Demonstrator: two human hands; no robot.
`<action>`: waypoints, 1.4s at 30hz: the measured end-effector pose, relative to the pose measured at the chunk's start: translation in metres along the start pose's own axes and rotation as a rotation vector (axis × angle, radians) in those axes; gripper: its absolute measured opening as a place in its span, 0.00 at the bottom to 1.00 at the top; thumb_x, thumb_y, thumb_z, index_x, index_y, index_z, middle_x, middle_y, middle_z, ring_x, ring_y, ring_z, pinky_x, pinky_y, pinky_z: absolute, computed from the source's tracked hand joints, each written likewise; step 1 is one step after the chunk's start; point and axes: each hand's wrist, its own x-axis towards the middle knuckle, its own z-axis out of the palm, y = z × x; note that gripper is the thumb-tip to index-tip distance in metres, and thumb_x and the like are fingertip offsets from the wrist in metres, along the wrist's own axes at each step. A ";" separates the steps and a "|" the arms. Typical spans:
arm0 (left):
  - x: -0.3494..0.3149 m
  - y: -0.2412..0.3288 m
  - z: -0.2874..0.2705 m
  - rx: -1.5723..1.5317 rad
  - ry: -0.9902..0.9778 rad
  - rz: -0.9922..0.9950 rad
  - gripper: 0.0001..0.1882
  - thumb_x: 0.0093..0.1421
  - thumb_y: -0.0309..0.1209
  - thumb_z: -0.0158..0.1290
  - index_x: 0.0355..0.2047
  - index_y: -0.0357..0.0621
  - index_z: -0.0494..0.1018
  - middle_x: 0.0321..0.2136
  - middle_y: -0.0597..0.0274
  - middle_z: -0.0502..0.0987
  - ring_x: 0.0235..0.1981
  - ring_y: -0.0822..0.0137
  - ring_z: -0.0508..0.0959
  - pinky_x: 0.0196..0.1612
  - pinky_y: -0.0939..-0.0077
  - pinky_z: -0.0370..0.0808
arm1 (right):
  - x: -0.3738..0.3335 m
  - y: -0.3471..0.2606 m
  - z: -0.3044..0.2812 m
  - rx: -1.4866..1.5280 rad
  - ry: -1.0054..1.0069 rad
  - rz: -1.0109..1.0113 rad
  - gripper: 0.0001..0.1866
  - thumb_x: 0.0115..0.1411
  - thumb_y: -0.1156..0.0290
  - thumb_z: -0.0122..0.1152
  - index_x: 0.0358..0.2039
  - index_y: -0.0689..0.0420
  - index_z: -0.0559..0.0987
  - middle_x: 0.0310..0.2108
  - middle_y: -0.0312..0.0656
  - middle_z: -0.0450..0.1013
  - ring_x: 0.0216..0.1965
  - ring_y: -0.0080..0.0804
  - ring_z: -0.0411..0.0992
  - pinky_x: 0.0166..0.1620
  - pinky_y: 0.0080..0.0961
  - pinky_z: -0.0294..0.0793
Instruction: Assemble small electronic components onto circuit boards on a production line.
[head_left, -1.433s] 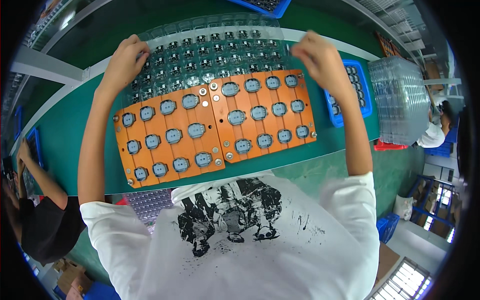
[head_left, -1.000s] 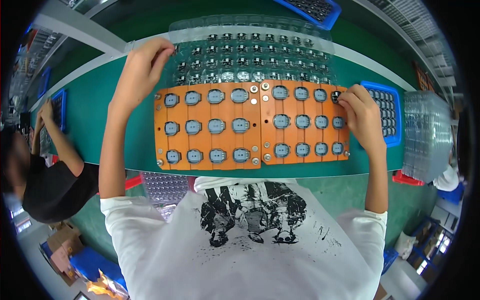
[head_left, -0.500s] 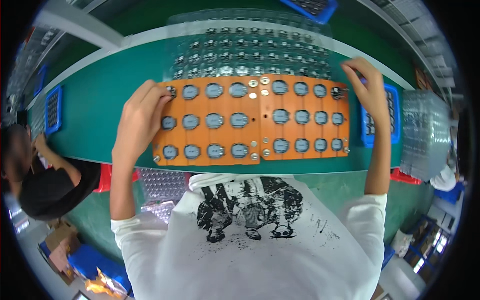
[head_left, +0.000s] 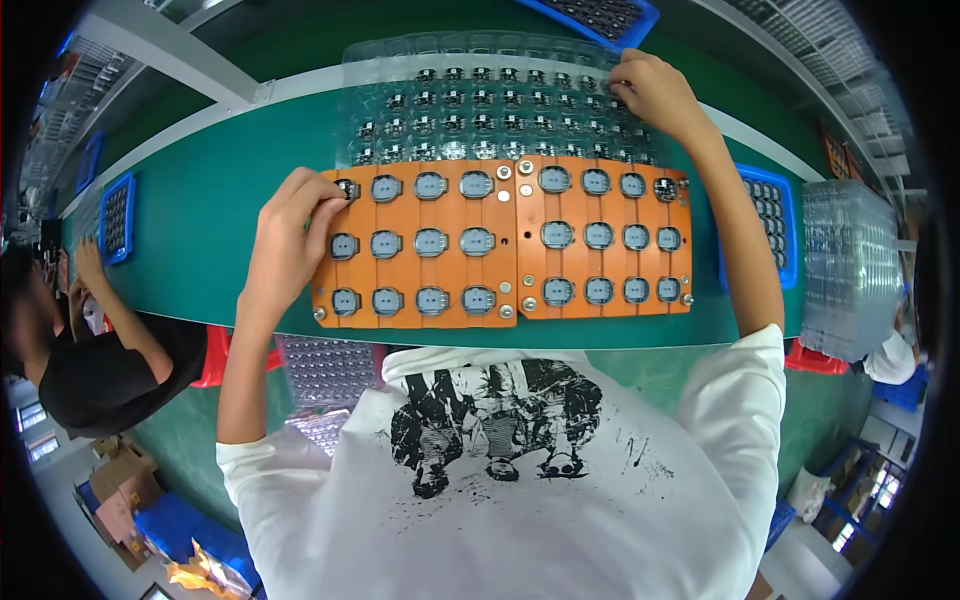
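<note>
Two orange fixture plates, a left one and a right one, lie side by side before me, with rows of grey round parts in their recesses. At the left plate's far left recess, my left hand pinches a small dark circuit board by its edge. Another such circuit board sits in the right plate's far right recess. Beyond the plates is a clear plastic tray with rows of small boards. My right hand reaches to its far right corner, fingers closed; what they hold is hidden.
Blue bins of parts stand at the right, the left and the far edge. Stacked clear trays rise at the right. A co-worker in black sits at the left of the green table.
My right hand has moved from beside the right plate, away from me and leftward, to the clear tray's far corner. My left hand stays at the same recess.
</note>
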 end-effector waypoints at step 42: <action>0.058 0.006 -0.009 -0.050 -0.200 0.080 0.03 0.59 0.21 0.51 0.34 0.36 0.70 0.34 0.56 0.75 0.32 0.58 0.76 0.32 0.72 0.73 | -0.093 -0.084 -0.077 0.141 -0.091 -0.125 0.04 0.50 0.80 0.60 0.29 0.63 0.76 0.28 0.42 0.68 0.26 0.42 0.71 0.27 0.34 0.69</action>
